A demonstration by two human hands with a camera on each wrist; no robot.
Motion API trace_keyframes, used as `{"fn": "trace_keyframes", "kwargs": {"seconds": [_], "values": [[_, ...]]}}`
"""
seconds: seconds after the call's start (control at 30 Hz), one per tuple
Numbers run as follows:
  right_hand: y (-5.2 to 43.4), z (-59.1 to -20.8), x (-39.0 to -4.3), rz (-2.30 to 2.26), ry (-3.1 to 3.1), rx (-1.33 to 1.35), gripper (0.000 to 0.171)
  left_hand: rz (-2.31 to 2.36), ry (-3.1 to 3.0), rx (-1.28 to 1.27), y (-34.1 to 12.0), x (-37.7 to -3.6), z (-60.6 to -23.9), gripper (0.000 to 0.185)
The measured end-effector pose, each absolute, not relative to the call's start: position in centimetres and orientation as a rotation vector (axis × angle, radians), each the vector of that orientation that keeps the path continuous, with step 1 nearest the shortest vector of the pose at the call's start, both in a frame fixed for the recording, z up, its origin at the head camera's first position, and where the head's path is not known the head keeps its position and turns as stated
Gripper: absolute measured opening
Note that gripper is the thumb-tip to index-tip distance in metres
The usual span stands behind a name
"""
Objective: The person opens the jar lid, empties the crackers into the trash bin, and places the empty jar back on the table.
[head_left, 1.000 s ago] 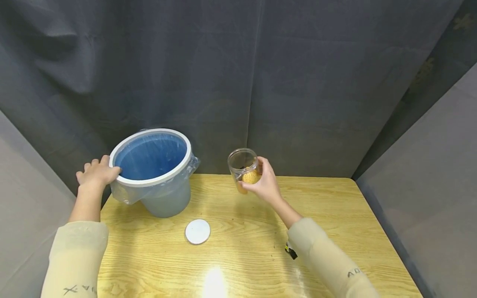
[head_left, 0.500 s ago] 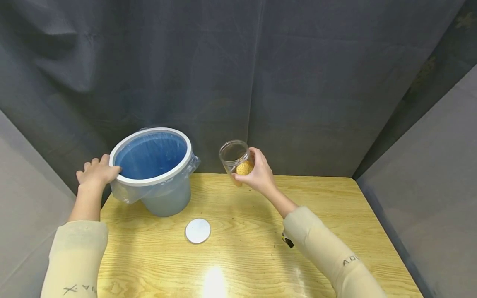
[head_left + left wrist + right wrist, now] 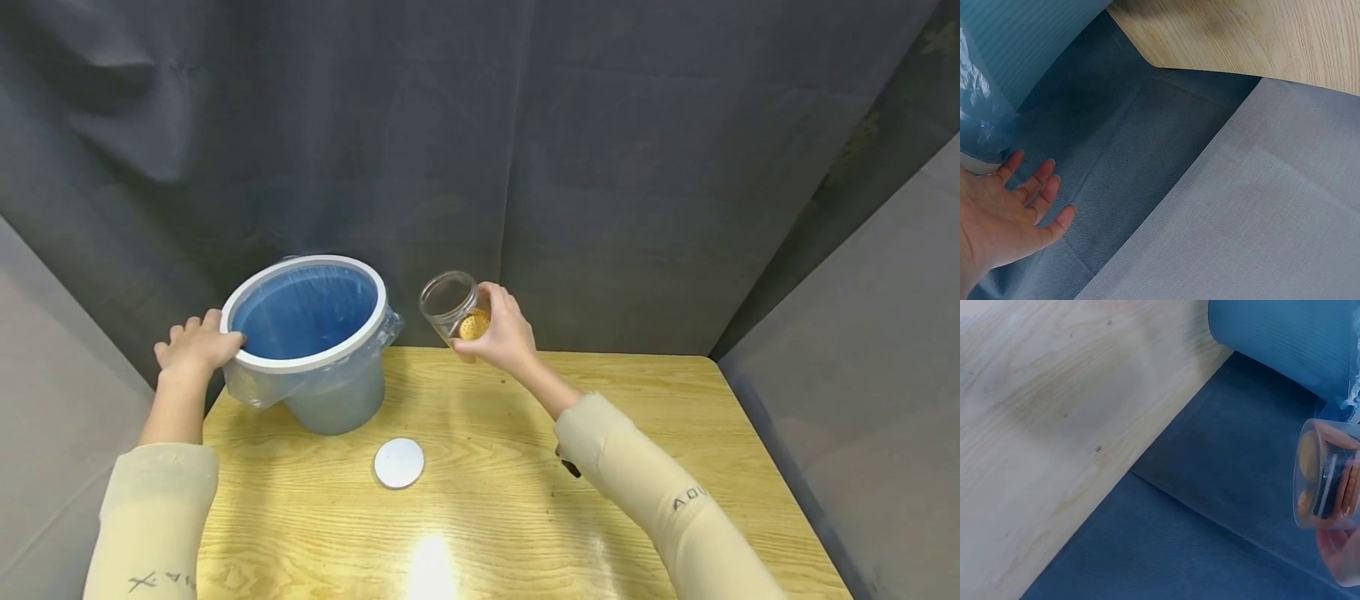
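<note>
My left hand point(image 3: 197, 347) grips the white rim of a blue-grey trash bin point(image 3: 337, 404), thumb inside and fingers outside. In the left wrist view the fingers point(image 3: 1038, 181) spread beside the rim. A clear plastic bag lines the bin and hangs over its rim. My right hand point(image 3: 506, 329) holds a clear jar point(image 3: 447, 304) above the table, right of the bin. The jar has no lid on, and its mouth tilts up and left. Round yellow biscuits point(image 3: 473, 325) lie in it; the right wrist view also shows dark and orange-brown pieces point(image 3: 1329, 481).
A white round lid point(image 3: 399, 463) lies flat on the wooden table point(image 3: 480, 517), in front of the bin. A dark grey curtain point(image 3: 637, 167) hangs behind the table. Light grey panels point(image 3: 885, 350) stand at both sides.
My right hand has moved left and up with the jar, closer to the bin, and the jar leans further left. The left hand and the bin stay in place.
</note>
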State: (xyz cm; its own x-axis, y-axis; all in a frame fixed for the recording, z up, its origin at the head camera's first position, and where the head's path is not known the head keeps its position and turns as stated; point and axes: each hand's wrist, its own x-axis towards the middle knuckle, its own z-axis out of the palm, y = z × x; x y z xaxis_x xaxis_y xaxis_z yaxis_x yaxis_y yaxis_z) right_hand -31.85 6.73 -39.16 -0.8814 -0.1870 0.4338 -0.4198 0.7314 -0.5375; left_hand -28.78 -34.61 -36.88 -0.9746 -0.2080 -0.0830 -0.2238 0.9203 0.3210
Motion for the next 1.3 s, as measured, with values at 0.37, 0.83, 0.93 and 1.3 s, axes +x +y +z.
{"fn": "trace_keyframes", "kwargs": {"seconds": [0.37, 0.83, 0.93, 1.3], "values": [[5.1, -37.1, -32.4, 0.806, -2.650, 0.508, 0.083, 0.514, 3.019, -0.343, -34.6, -28.5, -36.5, 0.069], [2.9, -35.2, -33.1, 0.520, -2.707, 0.564, 0.087, 0.522, 3.018, -0.350, -34.4, -28.4, -36.4, 0.069], [2.4, -34.9, -33.3, 0.436, -2.696, 0.602, 0.089, 0.524, 3.018, -0.350, -34.4, -28.4, -36.4, 0.069], [0.8, -33.3, -33.3, 0.275, -2.689, 0.602, 0.092, 0.527, 3.021, -0.341, -34.3, -28.6, -36.5, 0.070]]}}
